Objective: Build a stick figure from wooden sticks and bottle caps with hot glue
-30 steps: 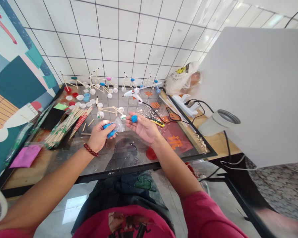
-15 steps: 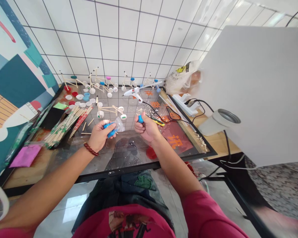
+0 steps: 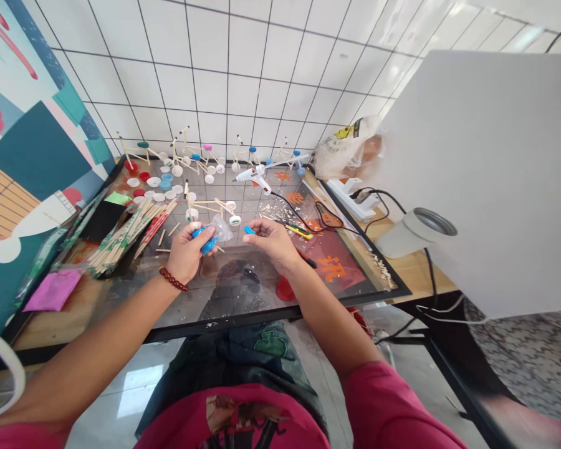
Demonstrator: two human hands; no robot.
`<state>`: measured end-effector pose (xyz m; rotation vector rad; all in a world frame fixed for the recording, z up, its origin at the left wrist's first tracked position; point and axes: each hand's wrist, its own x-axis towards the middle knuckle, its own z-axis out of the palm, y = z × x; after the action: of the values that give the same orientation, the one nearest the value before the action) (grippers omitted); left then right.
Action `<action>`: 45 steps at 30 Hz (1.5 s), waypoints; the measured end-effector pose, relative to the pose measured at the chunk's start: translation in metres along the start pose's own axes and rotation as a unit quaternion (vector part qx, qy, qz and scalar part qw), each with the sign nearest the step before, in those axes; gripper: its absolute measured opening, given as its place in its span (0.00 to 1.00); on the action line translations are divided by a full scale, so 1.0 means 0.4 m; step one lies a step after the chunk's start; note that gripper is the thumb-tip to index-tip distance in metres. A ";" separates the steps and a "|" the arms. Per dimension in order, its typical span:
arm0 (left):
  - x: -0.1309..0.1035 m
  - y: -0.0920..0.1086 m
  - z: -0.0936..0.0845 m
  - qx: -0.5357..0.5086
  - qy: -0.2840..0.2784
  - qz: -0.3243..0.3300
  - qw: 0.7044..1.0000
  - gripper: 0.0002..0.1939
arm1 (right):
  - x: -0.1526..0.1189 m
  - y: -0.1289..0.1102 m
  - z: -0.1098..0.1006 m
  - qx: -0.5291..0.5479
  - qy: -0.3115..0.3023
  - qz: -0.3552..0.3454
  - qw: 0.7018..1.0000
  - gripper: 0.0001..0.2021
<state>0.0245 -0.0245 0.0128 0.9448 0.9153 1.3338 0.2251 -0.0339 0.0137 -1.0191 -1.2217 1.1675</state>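
Observation:
My left hand [image 3: 186,254] is closed around a packet of blue modelling clay [image 3: 207,239], whose clear plastic wrapper sticks out toward the right. Between the thumb and fingers of my right hand [image 3: 275,242] a small blue lump of clay [image 3: 249,230] is pinched, held apart from the packet. Just beyond both hands stands a small bike-like frame of wooden sticks [image 3: 208,202] on white bottle caps [image 3: 234,220]. A yellow utility knife [image 3: 300,232] lies on the glass tabletop right behind my right hand.
A white glue gun [image 3: 255,178] with its black cord rests mid-table. Several similar stick models [image 3: 187,149] line the tiled wall. At left lie bundled sticks [image 3: 124,237], loose caps [image 3: 153,182] and a pink packet [image 3: 53,290]. A power strip [image 3: 353,198] and grey-white cylinder [image 3: 414,232] stand right.
My right hand has turned and moved slightly left, toward the packet; the blue lump now shows at its fingertips. My left hand keeps its hold on the packet. The view shifted slightly.

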 end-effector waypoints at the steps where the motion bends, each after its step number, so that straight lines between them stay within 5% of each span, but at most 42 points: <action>1: 0.001 0.000 -0.001 -0.012 -0.009 -0.006 1.000 0.18 | 0.000 0.005 -0.001 -0.050 -0.003 -0.011 0.999 0.13; 5: 0.002 -0.001 -0.003 -0.060 -0.043 -0.032 0.997 0.19 | -0.005 0.019 -0.015 -0.326 -0.057 -0.089 0.939 0.07; 9: 0.001 -0.011 -0.007 -0.033 -0.053 -0.024 0.998 0.24 | -0.012 0.019 -0.021 -0.430 -0.146 -0.123 0.882 0.19; 13: -0.001 -0.024 -0.012 0.034 -0.051 -0.008 0.998 0.27 | -0.014 0.011 -0.019 -0.345 -0.099 -0.130 0.924 0.24; 17: -0.004 -0.027 -0.009 0.053 -0.044 -0.007 0.998 0.23 | -0.018 -0.004 -0.012 -0.239 -0.028 -0.150 0.959 0.19; 21: -0.006 -0.024 -0.003 0.071 -0.037 -0.011 0.997 0.24 | -0.019 -0.010 -0.004 -0.228 -0.023 -0.179 0.957 0.07; 33: -0.009 -0.025 -0.002 0.080 -0.034 0.014 0.996 0.25 | -0.007 0.013 0.008 -0.127 -0.004 -0.083 0.988 0.18; 39: -0.009 -0.029 -0.003 0.081 -0.043 0.023 0.996 0.24 | -0.013 0.003 0.008 -0.126 -0.030 -0.061 0.990 0.14; 45: -0.012 -0.028 -0.002 0.059 -0.054 0.013 0.997 0.24 | -0.013 0.001 0.004 -0.078 0.018 -0.064 0.995 0.13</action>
<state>0.0277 -0.0295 0.0020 1.1125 0.9091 1.2479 0.2238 -0.0392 0.0127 -1.0559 -1.3445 0.9623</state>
